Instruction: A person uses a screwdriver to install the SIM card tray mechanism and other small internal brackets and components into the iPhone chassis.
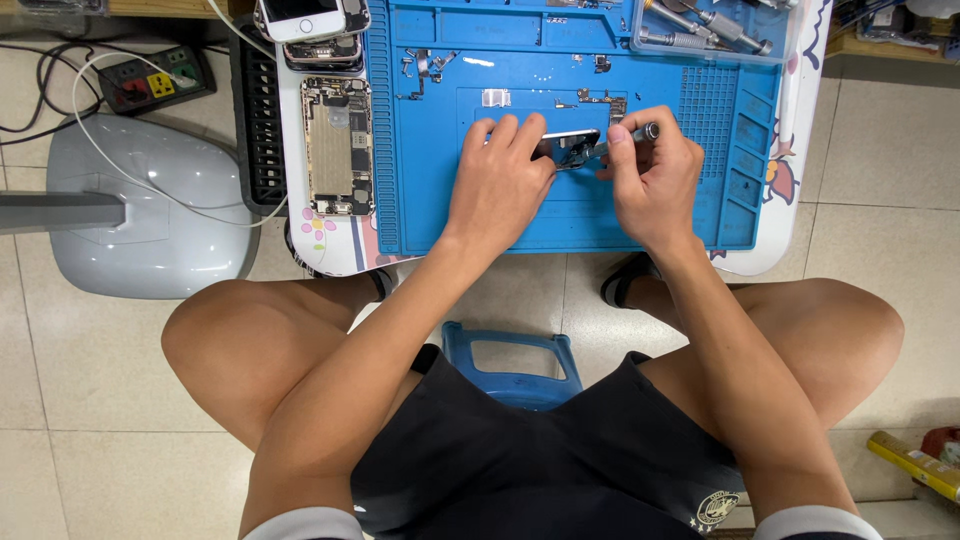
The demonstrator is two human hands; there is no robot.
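Left hand (497,178) lies flat, fingers together, pressing down a small phone part (570,146) near the middle of the blue work mat (430,215). Right hand (652,180) pinches a thin metal screwdriver (625,140), its tip touching the part. An opened phone chassis (337,146) lies at the mat's left edge; more screwdrivers (705,28) sit in a clear tray far right.
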